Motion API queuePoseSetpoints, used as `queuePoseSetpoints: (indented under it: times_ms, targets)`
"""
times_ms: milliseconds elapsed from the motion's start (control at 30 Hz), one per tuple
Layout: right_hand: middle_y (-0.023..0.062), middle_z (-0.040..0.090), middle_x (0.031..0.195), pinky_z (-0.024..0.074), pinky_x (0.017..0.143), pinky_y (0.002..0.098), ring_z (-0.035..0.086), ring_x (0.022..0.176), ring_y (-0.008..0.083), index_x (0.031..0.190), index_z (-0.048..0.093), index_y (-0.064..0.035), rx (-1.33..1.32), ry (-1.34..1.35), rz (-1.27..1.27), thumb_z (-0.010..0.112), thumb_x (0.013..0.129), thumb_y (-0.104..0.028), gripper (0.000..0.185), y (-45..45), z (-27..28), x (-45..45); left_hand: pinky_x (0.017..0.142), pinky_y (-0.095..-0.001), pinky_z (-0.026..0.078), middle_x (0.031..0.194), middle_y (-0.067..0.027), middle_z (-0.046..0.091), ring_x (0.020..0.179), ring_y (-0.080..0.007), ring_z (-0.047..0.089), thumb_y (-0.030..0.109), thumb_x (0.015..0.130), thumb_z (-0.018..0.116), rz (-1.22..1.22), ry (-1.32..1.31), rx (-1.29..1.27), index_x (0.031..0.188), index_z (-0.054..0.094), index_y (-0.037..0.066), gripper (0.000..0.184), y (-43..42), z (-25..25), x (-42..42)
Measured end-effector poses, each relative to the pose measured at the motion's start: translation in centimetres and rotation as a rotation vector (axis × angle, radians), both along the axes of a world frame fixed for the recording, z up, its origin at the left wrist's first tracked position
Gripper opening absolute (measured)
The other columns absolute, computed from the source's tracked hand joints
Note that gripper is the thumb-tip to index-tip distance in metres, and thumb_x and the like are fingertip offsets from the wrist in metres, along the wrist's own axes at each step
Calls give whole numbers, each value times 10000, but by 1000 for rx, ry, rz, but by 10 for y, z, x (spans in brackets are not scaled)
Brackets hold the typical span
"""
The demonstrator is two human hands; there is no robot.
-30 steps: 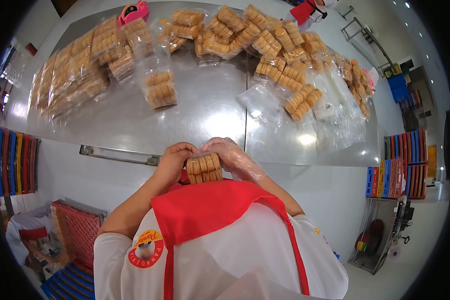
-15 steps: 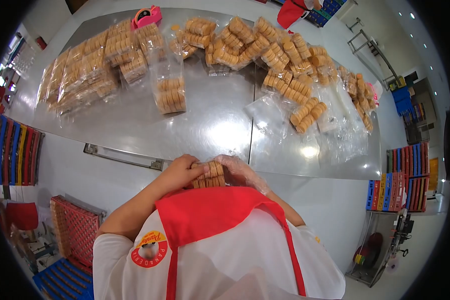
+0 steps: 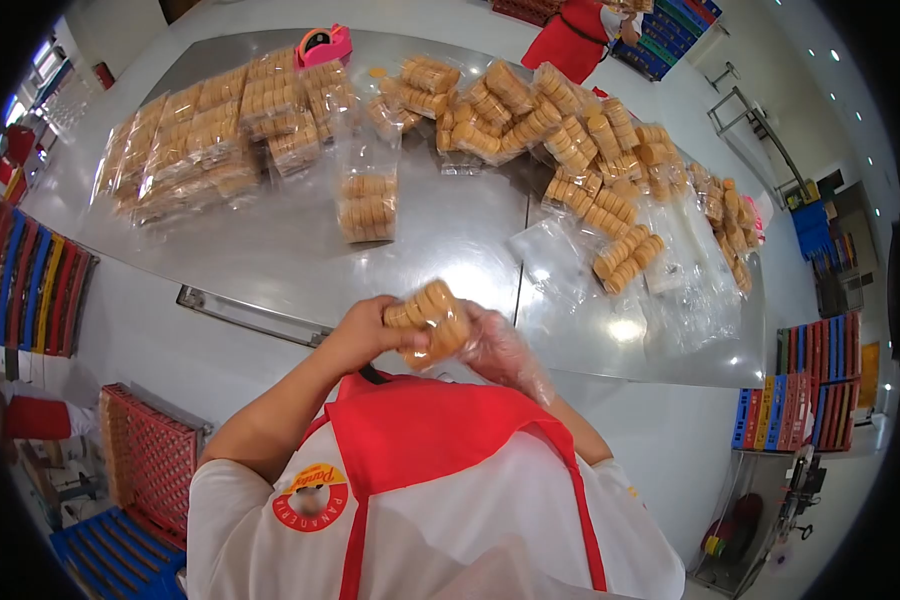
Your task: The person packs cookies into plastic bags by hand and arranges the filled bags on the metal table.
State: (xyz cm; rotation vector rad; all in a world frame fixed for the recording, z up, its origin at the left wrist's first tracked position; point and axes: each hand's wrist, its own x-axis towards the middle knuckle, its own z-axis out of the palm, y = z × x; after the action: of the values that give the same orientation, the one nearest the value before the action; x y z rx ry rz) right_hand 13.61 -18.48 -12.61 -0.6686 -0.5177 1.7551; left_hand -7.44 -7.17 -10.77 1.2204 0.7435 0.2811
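My bare left hand (image 3: pixel 366 332) grips a clear bag of round cookies (image 3: pixel 432 318) from its left side, thumb across the front. On the bag's right side is my right hand (image 3: pixel 502 352), in a thin see-through plastic glove, its fingers closed on the plastic. The bag is tilted, above the table's near edge and in front of my red apron (image 3: pixel 440 420). Beyond it, one bag of cookies (image 3: pixel 368 210) stands apart on the metal table (image 3: pixel 300 265). Stacked bags of cookies (image 3: pixel 195 135) are at the left.
A heap of cookie bags (image 3: pixel 570 135) spreads over the table's back right, with flat clear plastic bags (image 3: pixel 690 300) nearby. At the back edge sits a pink tape dispenser (image 3: pixel 325 47). A co-worker in a red apron (image 3: pixel 567 42) stands behind. Red crates (image 3: pixel 150 450) are at lower left.
Both hands have raised the bag of cookies slightly away from my apron and turned it, so it is now tilted. The view has shifted a little. The co-worker behind shows more.
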Motion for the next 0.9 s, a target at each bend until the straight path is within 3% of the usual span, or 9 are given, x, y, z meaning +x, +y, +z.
queuePoseSetpoints:
  times_ms: [100, 133, 267, 333, 367, 467, 600, 733, 900]
  targets:
    - [159, 480, 1395, 460, 1062, 431, 536, 1244, 278, 1491, 312, -3, 283, -148, -98, 705, 888, -443, 844, 29, 56, -20, 791, -309, 550, 992, -89, 678, 871, -190, 673, 262, 818, 825, 201, -308, -401, 1084, 618, -58, 465, 2, 22, 17]
    - [157, 489, 1373, 464, 1055, 435, 544, 1228, 282, 1477, 333, -8, 216, -152, -153, 694, 892, -400, 791, 32, 64, -24, 774, -359, 571, 1015, -133, 682, 899, -204, 679, 398, 870, 760, 198, -300, -338, 1133, 604, -53, 545, -1, 28, 22]
    - [204, 527, 1306, 468, 1040, 501, 547, 1209, 359, 1432, 379, -7, -54, 5, -274, 638, 904, -305, 659, 43, 63, -26, 593, -300, 517, 866, -86, 661, 675, -158, 624, 461, 922, 679, -18, -55, -310, 1036, 628, -49, 525, 6, 39, 18]
    - [232, 541, 1279, 503, 990, 569, 561, 1181, 413, 1389, 407, -16, -154, 343, -197, 601, 883, -232, 584, 49, 59, -13, 573, -287, 497, 835, -70, 649, 643, -153, 599, 460, 941, 654, -3, 164, -62, 1016, 646, -26, 492, 14, 71, 6]
    - [209, 543, 1263, 522, 965, 553, 574, 1165, 387, 1391, 393, -32, -105, 246, -185, 616, 878, -242, 598, 54, 65, -4, 563, -281, 487, 820, -63, 643, 627, -151, 586, 460, 950, 642, 6, 273, 61, 1007, 655, -15, 478, 19, 83, 2]
    - [166, 544, 1241, 560, 913, 530, 600, 1136, 344, 1404, 358, -61, 86, -7, -197, 639, 861, -244, 638, 77, 116, 9, 719, -321, 474, 949, -114, 565, 852, -220, 582, 347, 947, 645, 502, 127, 1258, 1003, 684, 20, 334, 69, 101, -11]
    - [150, 542, 1256, 571, 904, 522, 606, 1126, 328, 1421, 343, -49, 331, -236, -292, 643, 820, -125, 677, 142, 181, 0, 814, -377, 480, 1002, -126, 585, 993, -253, 581, 273, 931, 643, 469, 249, 1479, 1058, 704, 99, 224, 134, 156, 2]
    - [130, 566, 1222, 567, 918, 494, 613, 1102, 279, 1357, 421, -16, 451, -296, -239, 666, 782, -39, 626, 207, 213, -19, 827, -419, 513, 957, -246, 655, 990, -345, 624, 209, 833, 653, 72, 518, 1303, 1003, 721, 24, 260, 193, 153, 13]
    - [95, 629, 1134, 544, 918, 339, 626, 1064, 204, 1247, 550, -10, 449, -428, -70, 681, 778, -46, 488, 240, 213, -27, 599, -346, 528, 1012, -187, 695, 703, -236, 666, 119, 806, 570, 52, 552, 670, 1072, 673, 4, 308, 203, 171, 10]
